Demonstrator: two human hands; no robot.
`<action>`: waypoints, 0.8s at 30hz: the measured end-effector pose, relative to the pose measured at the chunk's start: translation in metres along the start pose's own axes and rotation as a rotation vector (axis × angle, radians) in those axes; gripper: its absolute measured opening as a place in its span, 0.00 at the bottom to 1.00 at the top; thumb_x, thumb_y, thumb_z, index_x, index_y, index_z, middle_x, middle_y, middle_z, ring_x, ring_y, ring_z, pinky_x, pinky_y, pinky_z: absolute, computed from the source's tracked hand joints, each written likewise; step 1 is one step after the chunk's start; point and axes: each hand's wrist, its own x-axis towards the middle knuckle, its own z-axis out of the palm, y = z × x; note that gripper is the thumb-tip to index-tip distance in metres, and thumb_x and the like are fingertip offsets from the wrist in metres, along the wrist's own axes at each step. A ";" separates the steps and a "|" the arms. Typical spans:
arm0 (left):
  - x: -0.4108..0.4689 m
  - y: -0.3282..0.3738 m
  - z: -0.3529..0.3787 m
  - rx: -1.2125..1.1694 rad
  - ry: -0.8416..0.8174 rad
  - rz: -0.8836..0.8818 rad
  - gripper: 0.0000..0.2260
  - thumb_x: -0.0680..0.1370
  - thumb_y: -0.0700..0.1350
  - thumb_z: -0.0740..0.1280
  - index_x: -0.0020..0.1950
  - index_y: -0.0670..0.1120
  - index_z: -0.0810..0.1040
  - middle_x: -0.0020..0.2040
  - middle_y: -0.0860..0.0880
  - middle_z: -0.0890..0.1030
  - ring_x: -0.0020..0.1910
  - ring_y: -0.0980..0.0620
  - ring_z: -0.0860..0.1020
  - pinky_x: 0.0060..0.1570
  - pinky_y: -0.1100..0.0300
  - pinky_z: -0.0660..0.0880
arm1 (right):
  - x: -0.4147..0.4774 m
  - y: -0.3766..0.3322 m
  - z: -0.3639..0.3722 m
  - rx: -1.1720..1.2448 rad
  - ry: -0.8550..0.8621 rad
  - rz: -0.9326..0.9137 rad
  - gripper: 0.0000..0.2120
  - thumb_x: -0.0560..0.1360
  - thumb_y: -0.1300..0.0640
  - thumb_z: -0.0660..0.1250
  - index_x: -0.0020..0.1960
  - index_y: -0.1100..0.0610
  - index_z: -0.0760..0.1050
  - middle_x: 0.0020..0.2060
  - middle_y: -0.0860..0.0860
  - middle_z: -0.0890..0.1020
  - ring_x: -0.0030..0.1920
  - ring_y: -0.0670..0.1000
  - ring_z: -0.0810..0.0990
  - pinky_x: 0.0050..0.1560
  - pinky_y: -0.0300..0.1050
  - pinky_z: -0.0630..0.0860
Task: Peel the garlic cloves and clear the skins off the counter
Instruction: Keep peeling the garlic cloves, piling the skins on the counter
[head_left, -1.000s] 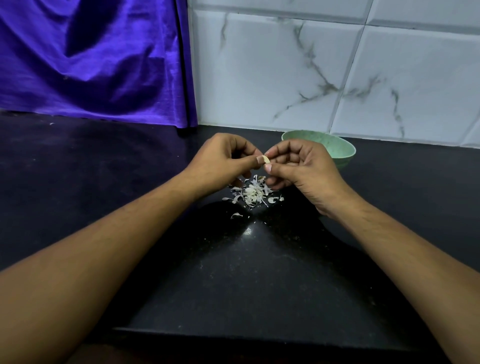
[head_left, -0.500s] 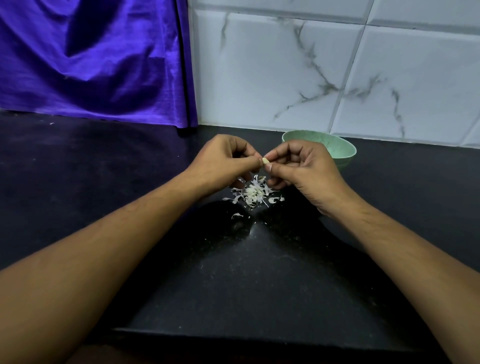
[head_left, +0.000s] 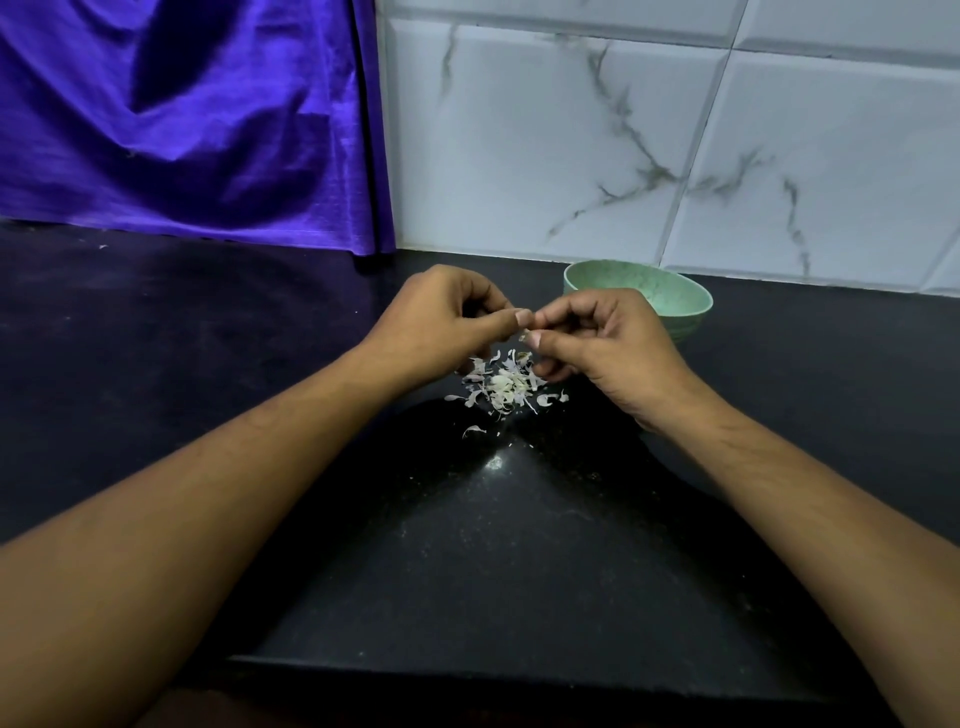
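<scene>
- Left hand (head_left: 441, 319) and right hand (head_left: 610, 340), grips narrow, pinch what looks like a garlic clove (head_left: 524, 337) between their fingertips.
- Skins (head_left: 501, 384) lie directly below on the tabletop (head_left: 493, 551).

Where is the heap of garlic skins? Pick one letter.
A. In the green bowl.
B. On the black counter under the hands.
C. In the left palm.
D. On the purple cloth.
B: the garlic skins lie on the black counter below the left hand and right hand, which pinch a garlic clove; the green bowl stands behind them.
</scene>
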 end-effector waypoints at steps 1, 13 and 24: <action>0.000 0.000 -0.001 -0.004 0.000 -0.006 0.09 0.77 0.52 0.76 0.46 0.47 0.85 0.39 0.45 0.86 0.38 0.42 0.86 0.39 0.41 0.84 | 0.000 0.000 0.000 -0.004 -0.001 -0.001 0.04 0.75 0.66 0.75 0.47 0.58 0.84 0.36 0.55 0.86 0.36 0.55 0.86 0.43 0.55 0.85; -0.001 0.006 0.000 -0.318 -0.140 -0.215 0.10 0.78 0.43 0.74 0.50 0.36 0.83 0.40 0.43 0.84 0.32 0.54 0.78 0.28 0.61 0.78 | 0.004 0.003 -0.001 -0.067 0.039 -0.020 0.02 0.76 0.64 0.75 0.48 0.60 0.84 0.38 0.57 0.86 0.35 0.57 0.86 0.39 0.51 0.84; 0.001 0.001 0.000 -0.178 -0.098 -0.136 0.04 0.79 0.39 0.70 0.46 0.41 0.83 0.37 0.45 0.82 0.35 0.53 0.81 0.35 0.55 0.81 | 0.002 -0.001 0.000 0.069 0.086 0.004 0.03 0.77 0.65 0.74 0.50 0.63 0.83 0.36 0.60 0.84 0.33 0.53 0.84 0.38 0.50 0.85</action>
